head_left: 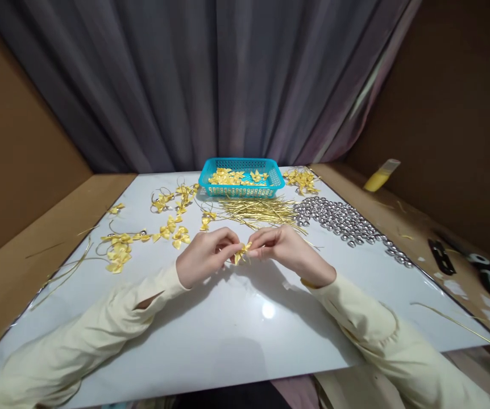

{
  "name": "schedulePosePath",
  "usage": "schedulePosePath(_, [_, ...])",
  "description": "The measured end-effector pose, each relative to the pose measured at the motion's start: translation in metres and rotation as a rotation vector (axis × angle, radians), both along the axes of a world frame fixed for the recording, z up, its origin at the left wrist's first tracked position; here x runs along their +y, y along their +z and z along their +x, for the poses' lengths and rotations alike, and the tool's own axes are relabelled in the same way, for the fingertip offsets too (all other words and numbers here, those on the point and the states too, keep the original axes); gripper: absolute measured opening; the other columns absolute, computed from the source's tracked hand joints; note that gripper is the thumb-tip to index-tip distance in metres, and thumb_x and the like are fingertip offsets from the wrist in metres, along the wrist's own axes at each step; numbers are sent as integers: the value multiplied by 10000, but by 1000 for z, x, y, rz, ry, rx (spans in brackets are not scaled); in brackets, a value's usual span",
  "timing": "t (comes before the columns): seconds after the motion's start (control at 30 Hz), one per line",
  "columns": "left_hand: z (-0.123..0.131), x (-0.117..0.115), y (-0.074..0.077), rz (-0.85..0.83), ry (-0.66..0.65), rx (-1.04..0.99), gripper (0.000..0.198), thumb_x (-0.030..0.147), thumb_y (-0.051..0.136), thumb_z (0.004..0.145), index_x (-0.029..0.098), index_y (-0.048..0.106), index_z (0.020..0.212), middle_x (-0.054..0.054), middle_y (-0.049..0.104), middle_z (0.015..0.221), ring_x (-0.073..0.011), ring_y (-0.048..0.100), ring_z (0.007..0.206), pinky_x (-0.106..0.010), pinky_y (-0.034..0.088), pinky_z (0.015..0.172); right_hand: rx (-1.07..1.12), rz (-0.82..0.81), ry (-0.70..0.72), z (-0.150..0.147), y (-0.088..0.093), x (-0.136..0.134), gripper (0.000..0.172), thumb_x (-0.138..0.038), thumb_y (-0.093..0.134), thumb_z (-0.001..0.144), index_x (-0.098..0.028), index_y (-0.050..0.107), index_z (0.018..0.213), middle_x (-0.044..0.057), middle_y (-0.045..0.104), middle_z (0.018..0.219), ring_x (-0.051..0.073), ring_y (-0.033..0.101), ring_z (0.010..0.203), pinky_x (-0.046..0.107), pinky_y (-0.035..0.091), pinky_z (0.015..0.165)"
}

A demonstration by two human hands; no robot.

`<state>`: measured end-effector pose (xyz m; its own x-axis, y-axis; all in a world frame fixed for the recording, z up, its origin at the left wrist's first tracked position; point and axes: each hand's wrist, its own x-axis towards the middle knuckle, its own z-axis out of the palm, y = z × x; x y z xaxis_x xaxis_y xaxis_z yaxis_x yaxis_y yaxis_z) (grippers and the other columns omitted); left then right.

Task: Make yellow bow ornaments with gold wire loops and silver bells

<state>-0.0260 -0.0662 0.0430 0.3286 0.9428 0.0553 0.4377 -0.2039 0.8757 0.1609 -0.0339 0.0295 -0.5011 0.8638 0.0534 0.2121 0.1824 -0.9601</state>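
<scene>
Cropped sleeves (100,324), hands (204,255) partly hiding yellow bow (240,257)

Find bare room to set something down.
Largest: front of the white sheet, between left sleeve and right sleeve. Smaller: between silver beads and right sleeve. Crowded: the back, with basket and gold wires; the left, strewn with yellow bows.

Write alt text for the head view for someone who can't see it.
A person's left hand and right hand pinch a small yellow ribbon bow over a glossy white tabletop. Beyond them, a turquoise plastic mesh basket holds more yellow ribbon bows, with thin gold strands in front and small shiny silver pieces to the right.
</scene>
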Motion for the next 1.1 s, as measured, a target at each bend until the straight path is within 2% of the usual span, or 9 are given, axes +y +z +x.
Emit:
schedulePosePath(0.13, [3,2,0,-214,-53,-28,352,502,446,834,169,479,724,3,612,561,-105,557,421,-169,383,327,7,110,-30,1,4,-5,46,-188,699,644,-161,700,608,37,644,746,135,582,656,281,462,608])
schedulePosePath(0.23, [5,1,-1,-258,-128,16,393,517,400,849,166,470,687,-22,645,632,-114,593,466,-165,377,326,-24,178,-37,2,8,-10,37,-175,690,662,-166,704,630,37,644,738,140,594,672,275,474,608])
schedulePosePath(0.33, [9,-2,-1,-152,-157,97,372,437,357,886,161,503,684,-7,639,620,-104,591,470,-173,397,373,-58,216,-39,3,11,-12,60,-133,675,671,-162,696,622,32,647,723,131,596,656,260,473,599])
schedulePosePath(0.53, [10,-3,-4,89,-183,335,370,304,298,923,182,518,651,62,525,432,-88,558,442,-194,445,587,-87,250,-45,4,7,-11,89,-111,670,671,-159,677,596,22,645,701,128,591,644,252,464,585])
schedulePosePath(0.83, [9,0,-11,208,-258,405,299,271,307,897,186,476,666,36,564,511,-95,550,468,-192,395,529,-140,304,-57,1,3,-12,142,-38,656,654,-149,659,566,24,649,670,127,596,630,226,454,545])
schedulePosePath(0.97, [9,0,-13,215,-256,420,263,281,342,876,182,483,678,33,559,500,-97,532,437,-194,373,489,-179,339,-55,1,4,-14,167,-6,644,644,-148,665,558,22,645,659,128,598,628,228,457,554])
schedulePosePath(1.1, [9,1,-10,186,-276,406,269,269,336,877,182,495,679,36,559,488,-97,546,454,-187,392,512,-203,360,-37,2,6,-16,186,16,619,643,-147,674,572,25,648,671,135,605,642,239,467,585])
